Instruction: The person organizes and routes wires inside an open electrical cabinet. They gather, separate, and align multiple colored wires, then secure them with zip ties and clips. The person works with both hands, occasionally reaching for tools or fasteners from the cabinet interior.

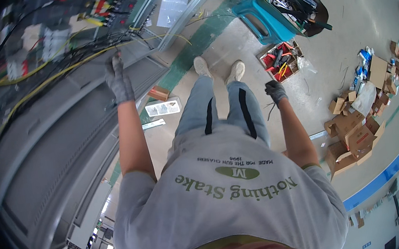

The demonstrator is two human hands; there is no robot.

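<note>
My left hand (120,83), in a grey glove, reaches up to the cable bundle (88,52) along the edge of an open metal cabinet (71,98). Its fingers are stretched out, with the tips close to the black and yellow cables; whether they touch cannot be made out. My right hand (275,90), gloved in darker grey, is closed at my right side, away from the cabinet. Thin dark strands (271,111), like wires or cable ties, hang from its fist. Yellow cable (49,79) runs along the bundle, beneath red, yellow and green terminals (107,4).
Ahead on the right stand a blue stool (261,15) and a bin of tools (317,8). A red tray of pliers (283,59) lies near my right foot. A white tray (163,108) sits beside my left leg. Cardboard boxes (358,137) litter the floor at right.
</note>
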